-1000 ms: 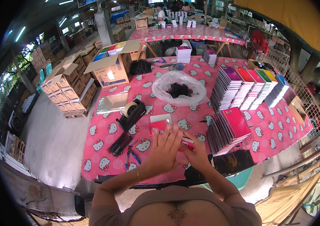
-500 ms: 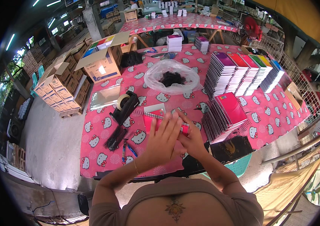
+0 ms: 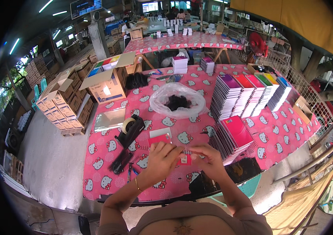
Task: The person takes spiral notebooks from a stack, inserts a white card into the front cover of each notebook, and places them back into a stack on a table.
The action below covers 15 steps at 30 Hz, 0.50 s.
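Note:
A red spiral notebook (image 3: pixel 185 159) lies in front of me, its binding along the far edge and largely covered by my fingers. My left hand (image 3: pixel 164 157) curls over that binding from the left. At the right end, my right hand (image 3: pixel 206 158) pinches it, with both sets of fingertips nearly meeting. Just beyond my left hand is a red-and-white cover or booklet (image 3: pixel 160 138). A stack of pink spiral notebooks (image 3: pixel 235 137) stands to the right of my right hand. Black binding coils (image 3: pixel 121 161) lie left of my left hand.
Left of centre sits a black tape dispenser (image 3: pixel 130 130). A clear plastic bag (image 3: pixel 160 102) holds black coils farther back. Tall multicoloured notebook stacks (image 3: pixel 229 96) stand back right. An open carton (image 3: pixel 105 86) stands at the back left, and a red fan (image 3: pixel 257 44) beyond the table.
My hands have gone from lying flat with straight fingers over the notebook to curled fingers pinching its binding. The view has tilted up, showing more of the room behind.

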Each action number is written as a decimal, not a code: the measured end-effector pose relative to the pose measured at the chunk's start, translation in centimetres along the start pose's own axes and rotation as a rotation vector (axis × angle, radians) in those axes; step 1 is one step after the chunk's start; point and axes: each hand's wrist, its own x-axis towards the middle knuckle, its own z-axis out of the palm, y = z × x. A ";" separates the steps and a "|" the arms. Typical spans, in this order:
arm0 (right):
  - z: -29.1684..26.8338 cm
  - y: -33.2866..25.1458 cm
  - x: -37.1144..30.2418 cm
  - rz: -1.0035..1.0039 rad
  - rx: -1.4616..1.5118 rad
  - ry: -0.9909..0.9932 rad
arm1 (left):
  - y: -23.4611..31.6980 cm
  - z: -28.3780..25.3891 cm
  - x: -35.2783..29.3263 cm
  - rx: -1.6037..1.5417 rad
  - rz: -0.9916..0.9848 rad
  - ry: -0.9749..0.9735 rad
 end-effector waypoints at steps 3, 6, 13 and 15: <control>-1.4 0.0 -0.5 0.229 0.107 -0.030 | 0.5 0.4 0.0 0.024 0.020 0.009; -2.7 0.8 -0.4 0.286 0.112 -0.094 | 0.7 0.7 -0.4 -0.005 0.020 -0.026; -4.9 0.1 0.3 0.268 0.151 -0.317 | 1.1 0.6 -0.1 -0.079 0.117 -0.030; -5.0 -0.3 0.5 0.231 0.107 -0.342 | 1.3 0.9 -0.4 -0.096 0.135 -0.060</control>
